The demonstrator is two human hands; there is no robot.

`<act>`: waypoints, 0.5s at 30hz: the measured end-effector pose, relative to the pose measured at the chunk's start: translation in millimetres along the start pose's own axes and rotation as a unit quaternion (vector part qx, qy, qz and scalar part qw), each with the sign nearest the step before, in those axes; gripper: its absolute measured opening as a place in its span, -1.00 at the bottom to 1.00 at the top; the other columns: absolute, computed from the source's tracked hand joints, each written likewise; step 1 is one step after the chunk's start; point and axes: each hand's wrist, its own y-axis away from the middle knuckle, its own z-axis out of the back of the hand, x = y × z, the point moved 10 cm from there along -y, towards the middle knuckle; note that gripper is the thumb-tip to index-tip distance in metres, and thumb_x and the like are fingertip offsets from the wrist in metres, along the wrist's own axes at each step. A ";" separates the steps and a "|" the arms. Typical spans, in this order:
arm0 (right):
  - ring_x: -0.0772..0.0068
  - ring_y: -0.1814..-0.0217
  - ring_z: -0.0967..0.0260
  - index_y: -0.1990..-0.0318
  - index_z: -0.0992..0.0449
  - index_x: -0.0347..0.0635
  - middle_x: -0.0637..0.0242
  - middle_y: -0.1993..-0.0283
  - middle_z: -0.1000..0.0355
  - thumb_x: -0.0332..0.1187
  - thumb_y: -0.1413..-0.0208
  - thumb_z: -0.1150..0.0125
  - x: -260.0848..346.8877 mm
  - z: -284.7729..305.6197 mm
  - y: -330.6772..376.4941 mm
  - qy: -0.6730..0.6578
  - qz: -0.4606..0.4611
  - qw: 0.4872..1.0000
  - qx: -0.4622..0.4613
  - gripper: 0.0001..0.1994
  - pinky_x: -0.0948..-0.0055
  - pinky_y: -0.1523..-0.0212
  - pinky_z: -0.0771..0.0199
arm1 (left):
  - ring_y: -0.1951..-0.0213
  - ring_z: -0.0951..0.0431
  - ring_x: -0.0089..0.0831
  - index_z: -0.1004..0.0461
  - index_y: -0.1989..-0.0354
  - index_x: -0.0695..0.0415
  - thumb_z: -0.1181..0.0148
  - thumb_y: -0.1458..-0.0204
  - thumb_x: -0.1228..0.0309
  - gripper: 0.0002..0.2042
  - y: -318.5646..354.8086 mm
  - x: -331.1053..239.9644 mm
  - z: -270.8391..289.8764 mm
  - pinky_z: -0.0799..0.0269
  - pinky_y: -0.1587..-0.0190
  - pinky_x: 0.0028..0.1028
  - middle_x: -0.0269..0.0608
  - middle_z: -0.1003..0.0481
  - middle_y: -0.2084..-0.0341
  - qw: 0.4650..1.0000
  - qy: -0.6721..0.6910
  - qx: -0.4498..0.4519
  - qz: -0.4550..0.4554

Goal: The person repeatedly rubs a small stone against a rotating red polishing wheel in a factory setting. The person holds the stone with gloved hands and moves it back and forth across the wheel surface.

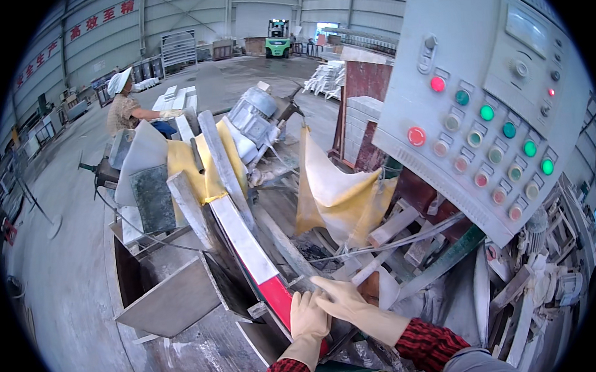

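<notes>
Both my hands wear cream rubber gloves and are close together at the near end of a red conveyor belt [275, 297]. My left hand [308, 316] lies at the belt's right edge, fingers pointing forward and nothing visible in them. Reaching in from the right, my right hand [343, 300] has its index finger stretched out and its other fingertips against the left glove. A long white stone strip [244, 236] lies on the belt just ahead of my hands. Its far end reaches the yellow cloth guard [185, 165] of the machine.
A grey control cabinet [401, 118] with coloured buttons hangs at the right. A grey motor [251, 113] tops the machine. Further left, a person [125, 104] in a white hat reaches toward white strips [174, 98]. Upright slabs [173, 294] stand left of the belt; a green forklift [278, 40] is far back.
</notes>
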 end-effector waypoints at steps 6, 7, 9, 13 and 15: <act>-0.17 -0.02 -0.46 -0.27 -0.29 -0.05 0.08 -0.17 -0.39 -0.13 -0.03 -0.29 31.7 -90.7 -101.4 0.112 0.075 0.990 0.046 -0.38 0.09 0.01 -0.51 | -0.22 -0.37 -0.11 -0.46 -0.11 0.11 -0.04 -0.11 0.20 -0.57 1.1 22.4 -22.7 -0.18 -0.31 -0.21 -0.05 -0.46 -0.14 0.985 0.137 -0.056 0.088; -0.16 -0.07 -0.42 -0.24 -0.27 -0.05 0.07 -0.12 -0.37 -0.06 -0.05 -0.27 27.5 -101.8 -110.4 0.131 0.054 0.988 0.054 -0.38 0.05 -0.04 -0.47 | -0.23 -0.36 -0.11 -0.45 -0.13 0.12 -0.04 -0.11 0.19 -0.56 2.0 31.4 -35.2 -0.18 -0.32 -0.22 -0.04 -0.45 -0.15 0.968 0.214 -0.055 0.116; -0.15 -0.12 -0.37 -0.18 -0.31 -0.05 0.07 -0.06 -0.34 -0.01 -0.05 -0.26 31.0 -109.6 -120.5 0.152 0.050 0.987 -0.004 -0.42 0.00 -0.12 -0.40 | -0.30 -0.30 -0.12 -0.30 -0.27 0.16 -0.08 -0.13 0.20 -0.47 8.5 38.2 -45.9 -0.13 -0.37 -0.31 -0.02 -0.36 -0.24 0.928 0.337 -0.029 0.155; -0.13 -0.20 -0.28 -0.23 -0.25 0.04 0.01 -0.18 -0.17 0.03 -0.03 -0.29 35.3 -148.8 -131.6 0.176 -0.063 0.976 0.113 -0.35 0.08 -0.17 -0.41 | -0.36 -0.23 -0.21 -0.17 -0.36 0.15 -0.23 -0.08 0.18 -0.32 44.6 63.0 -88.6 -0.11 -0.39 -0.39 -0.04 -0.29 -0.31 0.806 0.518 -0.063 0.279; -0.13 -0.19 -0.29 -0.24 -0.24 0.04 0.00 -0.23 -0.14 -0.01 -0.02 -0.31 39.3 -145.4 -127.8 0.171 -0.062 0.980 0.077 -0.35 0.08 -0.15 -0.42 | -0.36 -0.23 -0.22 -0.17 -0.36 0.15 -0.25 -0.06 0.17 -0.30 49.4 58.7 -94.7 -0.13 -0.38 -0.39 -0.05 -0.29 -0.31 0.836 0.460 0.006 0.298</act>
